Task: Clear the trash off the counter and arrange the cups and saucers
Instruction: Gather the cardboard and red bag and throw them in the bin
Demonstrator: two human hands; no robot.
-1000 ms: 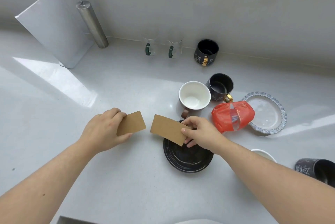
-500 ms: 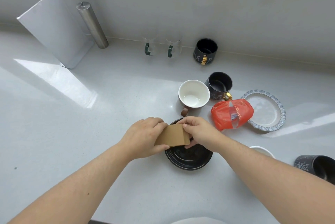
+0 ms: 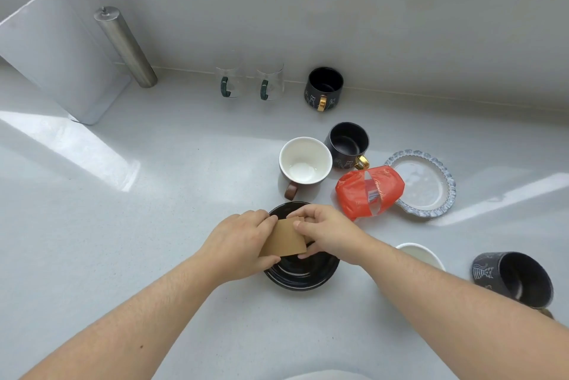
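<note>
In the head view, the left hand [image 3: 237,244] and right hand [image 3: 326,233] together pinched brown cardboard pieces [image 3: 284,241] above a glossy black saucer [image 3: 303,275], hiding its far rim. How many pieces overlapped was unclear. A white cup [image 3: 426,253] hid behind the right forearm.

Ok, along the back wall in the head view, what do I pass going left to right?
White board → steel cylinder → glass mug → second glass mug → black mug with gold handle.
</note>
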